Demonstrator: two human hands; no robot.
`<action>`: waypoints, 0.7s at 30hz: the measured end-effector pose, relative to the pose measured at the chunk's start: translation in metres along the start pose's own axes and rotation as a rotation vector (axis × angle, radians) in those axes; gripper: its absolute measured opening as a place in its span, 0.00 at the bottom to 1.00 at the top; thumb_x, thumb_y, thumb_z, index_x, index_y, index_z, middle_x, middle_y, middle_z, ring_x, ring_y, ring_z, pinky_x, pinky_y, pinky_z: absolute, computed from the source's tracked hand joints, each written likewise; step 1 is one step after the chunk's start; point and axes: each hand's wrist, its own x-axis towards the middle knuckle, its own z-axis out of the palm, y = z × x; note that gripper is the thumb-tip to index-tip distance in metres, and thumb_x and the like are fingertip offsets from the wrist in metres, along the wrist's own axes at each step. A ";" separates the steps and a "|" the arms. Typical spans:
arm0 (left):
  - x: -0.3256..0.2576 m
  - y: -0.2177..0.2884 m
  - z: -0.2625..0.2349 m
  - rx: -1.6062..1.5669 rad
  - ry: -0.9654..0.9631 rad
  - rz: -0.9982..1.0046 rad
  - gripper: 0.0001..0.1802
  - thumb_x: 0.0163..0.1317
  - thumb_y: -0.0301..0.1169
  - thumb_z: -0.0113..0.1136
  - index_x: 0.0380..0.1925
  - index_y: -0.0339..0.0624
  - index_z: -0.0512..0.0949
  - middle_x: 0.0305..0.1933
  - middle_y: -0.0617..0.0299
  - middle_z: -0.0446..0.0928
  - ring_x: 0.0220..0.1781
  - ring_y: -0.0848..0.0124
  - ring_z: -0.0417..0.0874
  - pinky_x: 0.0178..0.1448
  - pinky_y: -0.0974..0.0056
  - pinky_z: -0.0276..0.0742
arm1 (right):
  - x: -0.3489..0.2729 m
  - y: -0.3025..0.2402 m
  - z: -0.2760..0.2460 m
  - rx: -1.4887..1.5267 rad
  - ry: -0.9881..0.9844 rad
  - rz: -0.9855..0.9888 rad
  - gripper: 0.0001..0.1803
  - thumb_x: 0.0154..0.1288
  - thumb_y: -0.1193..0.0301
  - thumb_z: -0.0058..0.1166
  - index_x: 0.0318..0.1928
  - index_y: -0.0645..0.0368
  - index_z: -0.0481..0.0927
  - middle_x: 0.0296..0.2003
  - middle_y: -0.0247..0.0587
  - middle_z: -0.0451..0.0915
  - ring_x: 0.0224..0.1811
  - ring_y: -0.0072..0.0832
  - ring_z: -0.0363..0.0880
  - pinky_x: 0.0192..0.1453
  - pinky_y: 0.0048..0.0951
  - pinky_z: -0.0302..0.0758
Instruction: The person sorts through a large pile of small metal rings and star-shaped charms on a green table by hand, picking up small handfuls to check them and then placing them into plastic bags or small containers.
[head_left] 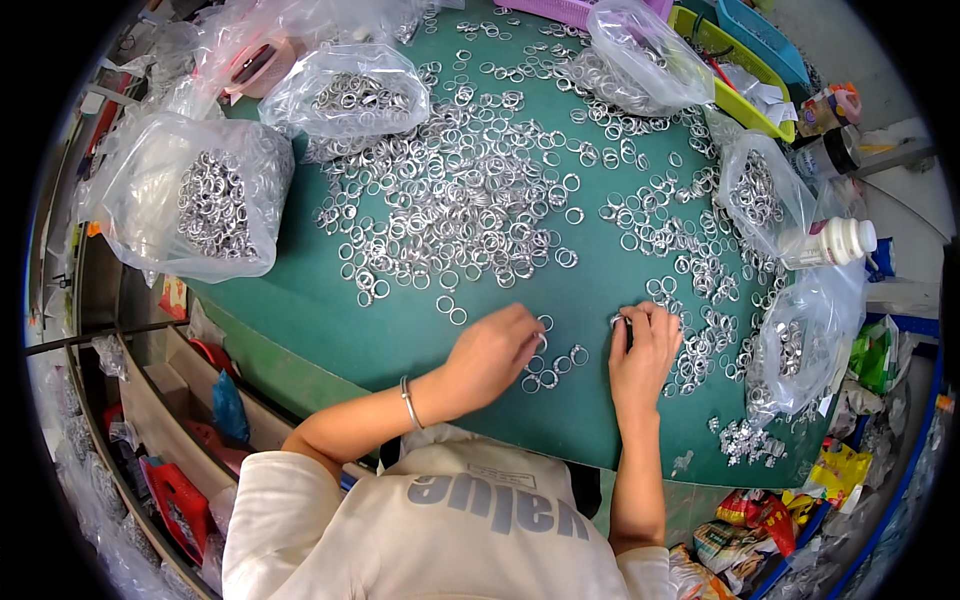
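Observation:
My left hand point(490, 357), with a bangle point(409, 402) on its wrist, is closed, its fingertips on a silver ring point(542, 343). Several loose rings point(552, 372) lie just beside those fingers. To the right, my right hand point(645, 355) is bent over the mat with its thumb and fingers pinched on another ring point(618, 320), mostly covered by the fingertips. A large heap of silver rings point(470, 200) spreads over the green table mat point(330, 325) beyond my hands. Another band of rings point(705, 275) runs down the right, close to my right hand.
Clear plastic bags of rings stand at the left point(262, 215), back point(400, 75) and right point(835, 305). A white bottle point(830, 243) lies at the right edge. Yellow-green point(745, 75) and purple point(560, 10) baskets sit at the back. Small silver pieces point(750, 445) lie near right.

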 end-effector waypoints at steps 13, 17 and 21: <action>0.028 -0.016 0.000 0.318 -0.131 0.293 0.16 0.53 0.20 0.55 0.43 0.38 0.78 0.47 0.55 0.72 0.46 0.59 0.72 0.48 0.60 0.67 | 0.056 -0.021 -0.010 0.475 -0.234 0.268 0.09 0.56 0.81 0.58 0.39 0.64 0.81 0.30 0.43 0.79 0.31 0.39 0.76 0.42 0.37 0.72; 0.048 -0.020 -0.021 0.519 0.158 0.269 0.17 0.51 0.19 0.55 0.42 0.39 0.78 0.47 0.57 0.72 0.48 0.59 0.72 0.48 0.58 0.64 | 0.066 0.002 -0.012 0.618 -0.135 0.263 0.10 0.56 0.80 0.59 0.41 0.64 0.80 0.33 0.45 0.78 0.34 0.40 0.76 0.43 0.37 0.72; 0.063 -0.025 -0.017 0.541 0.203 0.234 0.15 0.53 0.21 0.57 0.43 0.40 0.78 0.47 0.58 0.72 0.48 0.61 0.71 0.47 0.57 0.63 | 0.012 0.006 -0.021 0.048 -0.048 -0.009 0.11 0.55 0.77 0.62 0.40 0.62 0.80 0.38 0.42 0.76 0.43 0.40 0.72 0.48 0.39 0.68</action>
